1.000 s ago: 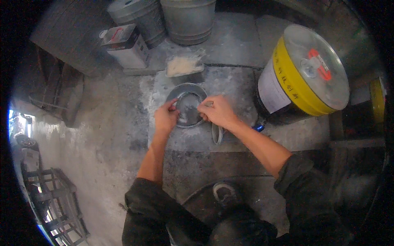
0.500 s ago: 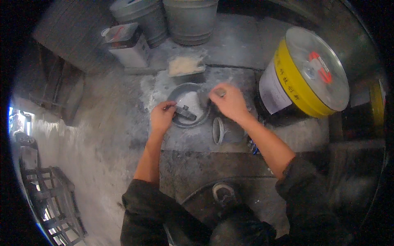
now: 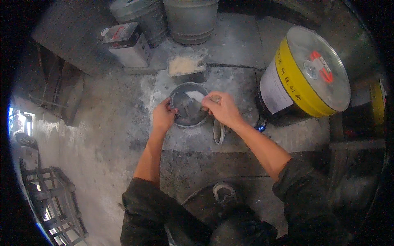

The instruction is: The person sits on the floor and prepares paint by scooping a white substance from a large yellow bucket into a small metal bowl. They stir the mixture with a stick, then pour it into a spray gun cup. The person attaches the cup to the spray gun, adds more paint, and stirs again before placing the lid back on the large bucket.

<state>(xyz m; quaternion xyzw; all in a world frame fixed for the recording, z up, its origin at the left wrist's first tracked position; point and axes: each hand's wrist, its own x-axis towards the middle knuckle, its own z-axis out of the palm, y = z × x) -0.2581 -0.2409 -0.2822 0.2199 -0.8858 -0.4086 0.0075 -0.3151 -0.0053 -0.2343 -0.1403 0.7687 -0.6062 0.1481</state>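
Observation:
A round grey pan (image 3: 189, 124) stands on the floor slab in front of me, with white powder (image 3: 196, 96) gathered at its far right. At the pan's left rim my left hand (image 3: 163, 116) is closed on a dark, flat tool whose end reaches over the pan and blends into its grey inside. My right hand (image 3: 223, 109) is closed at the right rim, fingers pinched round the short handle of a scraper-like tool; its blade is mostly hidden by the fingers and powder. Beside the pan, below my right hand, lies a grey cup (image 3: 219, 132) on its side.
Just beyond the pan sits a clear tub (image 3: 186, 67) of pale, crumbly material. A large drum with a yellow band (image 3: 292, 78) stands at the right. Farther back are a rectangular can (image 3: 132, 51) and two grey buckets (image 3: 190, 22). A metal rack (image 3: 57, 205) stands at lower left.
My right hand has come down and left to the pan's rim. The dark tool in my left hand has swung out of plain view, and the white powder shows as a smaller patch.

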